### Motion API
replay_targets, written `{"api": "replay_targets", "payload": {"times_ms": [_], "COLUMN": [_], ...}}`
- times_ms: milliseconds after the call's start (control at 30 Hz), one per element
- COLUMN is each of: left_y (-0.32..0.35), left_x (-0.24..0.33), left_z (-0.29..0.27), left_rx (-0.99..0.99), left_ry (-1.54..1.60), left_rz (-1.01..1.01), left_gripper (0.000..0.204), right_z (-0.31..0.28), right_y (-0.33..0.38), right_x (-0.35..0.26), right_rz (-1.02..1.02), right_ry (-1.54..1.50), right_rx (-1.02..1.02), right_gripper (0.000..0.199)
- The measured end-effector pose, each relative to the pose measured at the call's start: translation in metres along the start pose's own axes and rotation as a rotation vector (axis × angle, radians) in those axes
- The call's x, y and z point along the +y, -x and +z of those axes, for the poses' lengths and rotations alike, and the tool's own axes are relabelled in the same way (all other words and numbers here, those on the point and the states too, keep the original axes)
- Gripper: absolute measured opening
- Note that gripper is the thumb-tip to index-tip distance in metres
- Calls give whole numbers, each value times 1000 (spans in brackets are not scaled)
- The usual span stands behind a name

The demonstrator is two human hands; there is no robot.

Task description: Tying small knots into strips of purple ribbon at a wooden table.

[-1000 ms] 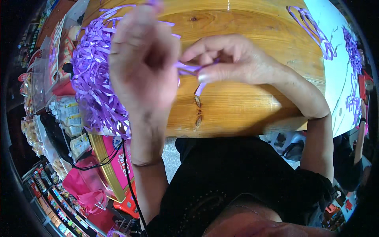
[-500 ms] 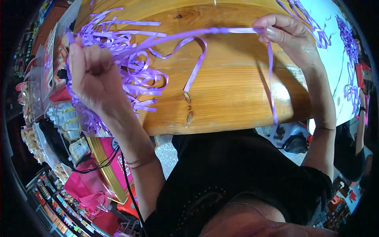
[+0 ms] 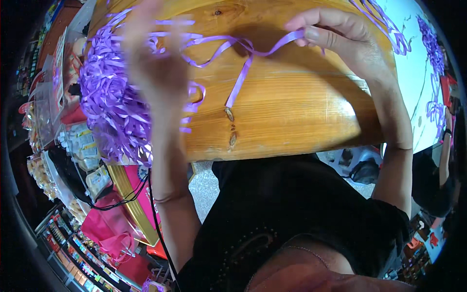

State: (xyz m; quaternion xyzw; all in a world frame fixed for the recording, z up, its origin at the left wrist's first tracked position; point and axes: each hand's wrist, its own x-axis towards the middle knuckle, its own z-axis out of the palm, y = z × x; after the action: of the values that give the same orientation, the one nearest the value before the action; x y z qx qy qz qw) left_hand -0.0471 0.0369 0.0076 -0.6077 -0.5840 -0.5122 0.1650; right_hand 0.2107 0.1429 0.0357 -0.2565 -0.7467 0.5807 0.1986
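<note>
My right hand point(image 3: 343, 41), at the upper right over the wooden table, pinches a shiny purple ribbon point(image 3: 279, 45) between thumb and fingers. From there the ribbon sags leftward and crosses another loose purple strand point(image 3: 237, 86) lying on the wood. My left hand point(image 3: 158, 65) is smeared by motion above the right side of a heap of purple ribbons point(image 3: 112, 92); its fingers cannot be made out. That heap of curled, tangled strips spreads over the table's left end and hangs past its near edge.
The wooden table point(image 3: 287, 121) has a curved near edge close to my body. On the right, a white marbled surface point(image 3: 411, 87) carries more purple ribbons point(image 3: 428, 46). Clear packages point(image 3: 82, 146) and a pink bag point(image 3: 109, 236) stand at left. Another person's arm point(image 3: 445, 151) shows at far right.
My left hand has moved right and away from me, over the heap's right side. The ribbon, stretched between both hands before, now hangs slack from my right hand, which has shifted slightly left.
</note>
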Motion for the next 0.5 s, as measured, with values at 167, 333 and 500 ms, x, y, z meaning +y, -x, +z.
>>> {"api": "replay_targets", "payload": {"times_ms": [167, 333, 500], "left_y": [6, 11, 9], "left_x": [83, 73, 49], "left_z": [37, 37, 25], "left_rx": [-388, -333, -451], "left_ry": [858, 815, 364], "left_rz": [-752, -874, -480], "left_gripper": [20, 10, 16], "right_z": [13, -2, -2], "right_y": [-4, 8, 6], "right_x": [-40, -31, -22], "right_rz": [-132, 14, 53], "right_ry": [-215, 284, 267], "right_rx": [-22, 132, 144], "right_gripper": [19, 16, 17]}}
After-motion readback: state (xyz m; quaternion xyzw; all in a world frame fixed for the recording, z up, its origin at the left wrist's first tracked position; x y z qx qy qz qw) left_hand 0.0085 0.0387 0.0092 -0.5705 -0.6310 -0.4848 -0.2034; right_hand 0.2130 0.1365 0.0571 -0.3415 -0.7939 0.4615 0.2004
